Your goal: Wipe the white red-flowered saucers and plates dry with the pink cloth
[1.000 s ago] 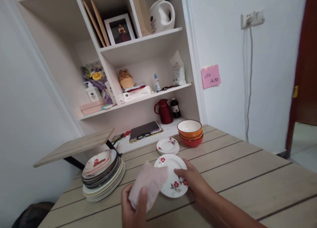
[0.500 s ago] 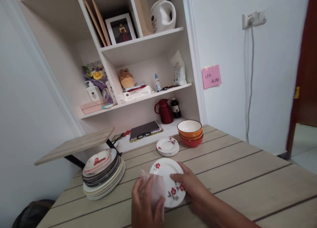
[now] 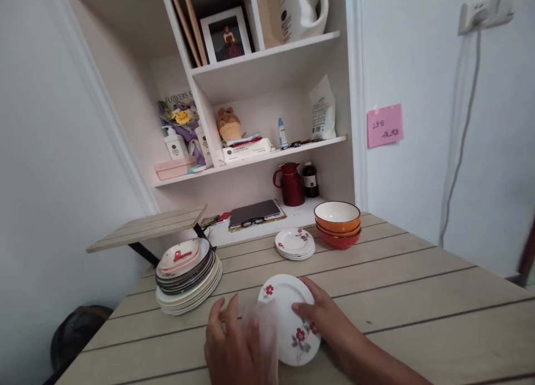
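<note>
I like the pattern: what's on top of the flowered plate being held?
The flowered plate shows red flowers, with the thumb of the right hand on top. A pale cloth at the left hand overlaps the left side, hiding what's beneath.

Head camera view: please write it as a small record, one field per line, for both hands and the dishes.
left hand: holds a pale cloth, motion-blurred, at the flowered plate's left side
right hand: grips the flowered plate at its right side, thumb on top
small plates: stacked beyond the flowered plate
bowls: stacked, orange above red, right of the small plates
mixed plates: taller stack, at left
</note>
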A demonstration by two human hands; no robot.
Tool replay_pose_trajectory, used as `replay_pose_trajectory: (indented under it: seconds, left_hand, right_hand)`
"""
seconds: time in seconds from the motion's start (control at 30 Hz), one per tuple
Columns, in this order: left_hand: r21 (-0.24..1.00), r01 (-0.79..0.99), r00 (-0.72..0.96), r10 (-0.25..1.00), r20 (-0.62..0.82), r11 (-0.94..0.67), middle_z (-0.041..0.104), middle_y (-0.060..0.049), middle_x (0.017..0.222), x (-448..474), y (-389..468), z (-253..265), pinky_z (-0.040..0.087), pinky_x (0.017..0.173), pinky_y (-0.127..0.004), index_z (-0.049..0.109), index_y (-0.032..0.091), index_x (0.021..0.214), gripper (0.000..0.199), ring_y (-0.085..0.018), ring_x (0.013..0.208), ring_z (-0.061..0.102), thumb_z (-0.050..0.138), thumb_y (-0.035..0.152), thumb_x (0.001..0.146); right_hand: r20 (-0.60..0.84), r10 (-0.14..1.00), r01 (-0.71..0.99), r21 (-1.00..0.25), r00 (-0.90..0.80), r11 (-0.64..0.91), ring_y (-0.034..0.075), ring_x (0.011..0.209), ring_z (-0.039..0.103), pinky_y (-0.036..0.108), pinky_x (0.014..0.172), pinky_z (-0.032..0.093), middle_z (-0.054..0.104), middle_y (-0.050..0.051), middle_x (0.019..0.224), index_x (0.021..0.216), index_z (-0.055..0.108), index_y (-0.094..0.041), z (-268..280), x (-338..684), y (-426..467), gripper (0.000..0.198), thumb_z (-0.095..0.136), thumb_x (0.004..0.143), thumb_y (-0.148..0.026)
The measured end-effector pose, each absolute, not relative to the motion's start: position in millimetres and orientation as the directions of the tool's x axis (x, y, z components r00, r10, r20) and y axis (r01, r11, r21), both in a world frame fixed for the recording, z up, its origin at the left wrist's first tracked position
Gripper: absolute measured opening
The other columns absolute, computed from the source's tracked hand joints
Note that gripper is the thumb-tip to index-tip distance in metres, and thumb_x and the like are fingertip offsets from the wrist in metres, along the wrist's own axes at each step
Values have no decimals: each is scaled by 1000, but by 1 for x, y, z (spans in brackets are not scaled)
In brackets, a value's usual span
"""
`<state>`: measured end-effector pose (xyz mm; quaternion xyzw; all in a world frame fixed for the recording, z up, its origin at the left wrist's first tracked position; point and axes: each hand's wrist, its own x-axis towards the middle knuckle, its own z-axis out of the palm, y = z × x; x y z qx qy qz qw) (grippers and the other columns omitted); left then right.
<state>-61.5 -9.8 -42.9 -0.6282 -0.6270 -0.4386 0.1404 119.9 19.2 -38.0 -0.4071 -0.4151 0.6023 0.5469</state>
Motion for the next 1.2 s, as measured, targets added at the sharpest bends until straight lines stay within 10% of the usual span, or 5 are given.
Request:
replay_pose_trajectory:
  seconds: [0.17,0.47,0.77,1.2]
  left_hand:
    - [633,772,-317,894,316,50,65,-14,104,-64,-25,-53,50,69,-35,43,13,129,47,-24,80,67,33,38,91]
    - [998,70,-216,976,25,-10,66,-16,114,-75,-17,-57,49,88,-35,53,14,128,68,-29,106,63,63,56,76]
    - [863,-493,253,967,22,110,58,-13,134,-55,0,-35,43,103,-45,31,27,149,87,-30,119,58,76,36,75]
    - [843,-535,105,994,-3,59,68,-14,120,-55,6,-51,43,104,-47,49,21,140,81,-35,122,56,76,51,69]
  right_hand:
    - [-19,997,-297,-954,-81,-42,20,69,63,31,62,47,71,2,82,113,57,-18,-41,118,18,49,60,64,-19]
    - [77,983,-415,-910,-164,2,22,76,65,32,66,50,72,3,90,113,58,-20,-26,112,6,44,67,70,-27]
    - [147,978,-417,-906,-149,73,20,70,62,29,61,49,69,1,79,106,61,-20,-19,117,7,39,72,72,-33]
    - [78,990,-489,-872,-116,12,26,81,67,37,75,52,73,5,89,116,61,-23,-24,117,11,53,76,68,-40]
